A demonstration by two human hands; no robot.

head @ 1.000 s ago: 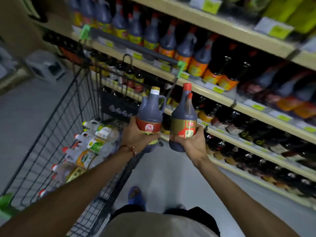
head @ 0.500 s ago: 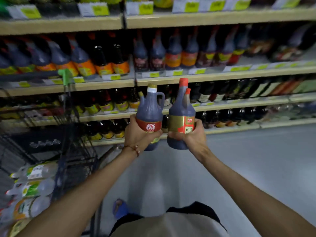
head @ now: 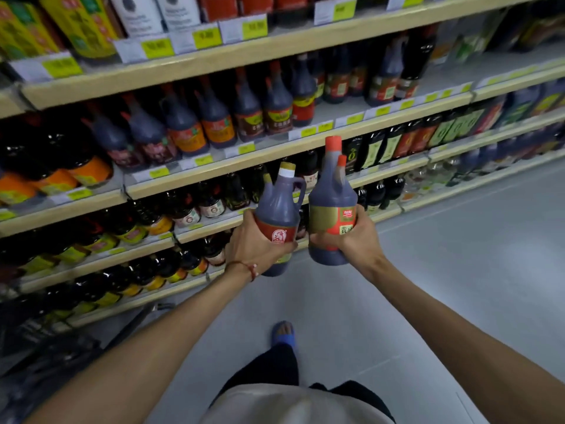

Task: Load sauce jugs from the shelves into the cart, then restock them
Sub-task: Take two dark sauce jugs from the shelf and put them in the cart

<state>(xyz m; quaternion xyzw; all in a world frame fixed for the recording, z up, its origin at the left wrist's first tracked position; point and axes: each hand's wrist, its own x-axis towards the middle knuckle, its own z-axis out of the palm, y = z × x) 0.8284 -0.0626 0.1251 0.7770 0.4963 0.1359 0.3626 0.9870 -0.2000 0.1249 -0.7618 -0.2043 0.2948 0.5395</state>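
Evidently mid-restock: left hand [head: 256, 243] and right hand [head: 354, 240] each wrap fingers round a jug, the handled jug [head: 276, 209] and the red-capped jug [head: 331, 200], upright, side by side, near the shelves [head: 275, 154]; neither is shelved yet.

Supermarket aisle.
Long tiered shelves [head: 214, 61] carry rows of dark sauce jugs [head: 214, 120] and bottles [head: 371, 151], with yellow price tags [head: 156, 48] along each shelf edge, above a pale floor [head: 458, 270].
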